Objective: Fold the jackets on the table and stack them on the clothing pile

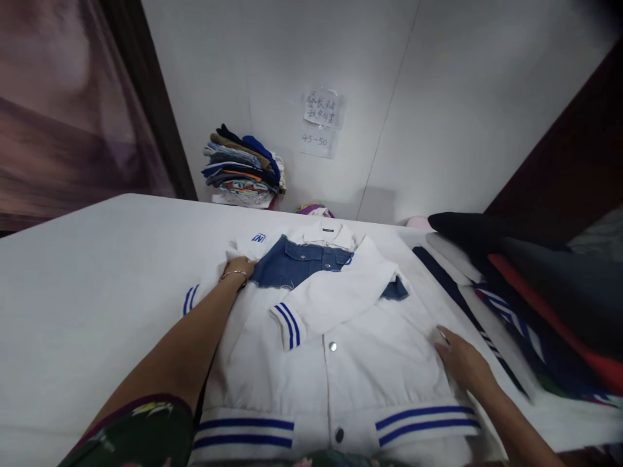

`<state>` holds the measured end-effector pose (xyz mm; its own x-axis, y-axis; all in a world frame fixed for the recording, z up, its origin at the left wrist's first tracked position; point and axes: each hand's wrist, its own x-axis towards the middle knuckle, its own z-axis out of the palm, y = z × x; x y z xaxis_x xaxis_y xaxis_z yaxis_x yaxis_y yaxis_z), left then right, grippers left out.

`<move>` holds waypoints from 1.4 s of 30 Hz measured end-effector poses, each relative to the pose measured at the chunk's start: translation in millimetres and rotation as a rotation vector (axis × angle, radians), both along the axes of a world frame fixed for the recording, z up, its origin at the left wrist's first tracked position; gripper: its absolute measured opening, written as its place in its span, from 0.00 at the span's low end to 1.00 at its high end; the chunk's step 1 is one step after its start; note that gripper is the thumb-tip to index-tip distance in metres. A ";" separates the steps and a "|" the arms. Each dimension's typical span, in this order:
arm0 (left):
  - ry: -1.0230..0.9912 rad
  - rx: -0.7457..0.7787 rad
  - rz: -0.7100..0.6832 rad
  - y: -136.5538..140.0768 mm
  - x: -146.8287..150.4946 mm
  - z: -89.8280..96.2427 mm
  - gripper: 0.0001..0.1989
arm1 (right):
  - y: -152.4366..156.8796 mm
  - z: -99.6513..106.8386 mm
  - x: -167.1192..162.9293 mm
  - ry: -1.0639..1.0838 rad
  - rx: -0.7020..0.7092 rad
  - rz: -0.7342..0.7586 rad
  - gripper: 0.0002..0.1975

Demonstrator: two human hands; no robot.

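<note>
A white jacket (370,376) with a denim chest panel and blue-striped cuffs and hem lies front up on the white table. Its right-hand sleeve (335,301) is folded across the front, the cuff resting near the middle. My left hand (239,267), a bracelet at its wrist, is closed on the other sleeve near the denim panel; that sleeve's striped cuff sticks out beyond my forearm. At the jacket's right side edge, my right hand (457,358) grips the fabric with its fingertips, some fingers partly hidden.
Folded clothes (549,305) lie in piles along the right side of the table (97,292). Beyond the far edge stands another stack of folded clothes (243,168) by the wall. Handwritten paper notes (320,123) are stuck there. A pinkish curtain (73,117) hangs at left.
</note>
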<state>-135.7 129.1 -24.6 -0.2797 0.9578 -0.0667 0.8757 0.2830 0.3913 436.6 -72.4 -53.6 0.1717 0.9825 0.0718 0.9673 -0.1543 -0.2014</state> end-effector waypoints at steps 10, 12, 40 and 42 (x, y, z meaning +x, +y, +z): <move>0.086 -0.129 0.013 -13.5 7.4 21.3 0.24 | 75.1 35.0 -106.0 0.020 0.230 0.574 0.26; 0.137 -0.056 -0.017 -26.1 16.1 31.8 0.26 | 87.6 28.5 -119.4 -0.008 0.176 0.636 0.26; -0.068 -0.095 -0.425 -34.9 121.9 91.5 0.06 | -42.8 14.4 -6.9 0.853 -0.083 -0.186 0.38; -0.057 -0.109 -0.400 -39.0 119.7 89.7 0.07 | -42.6 13.7 -7.7 0.876 -0.097 -0.197 0.39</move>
<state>-16.0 90.1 65.1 0.1201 0.9766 -0.1785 0.9029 -0.0327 0.4286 428.9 -115.0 -39.9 0.2913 0.9246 -0.2455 0.4280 -0.3555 -0.8309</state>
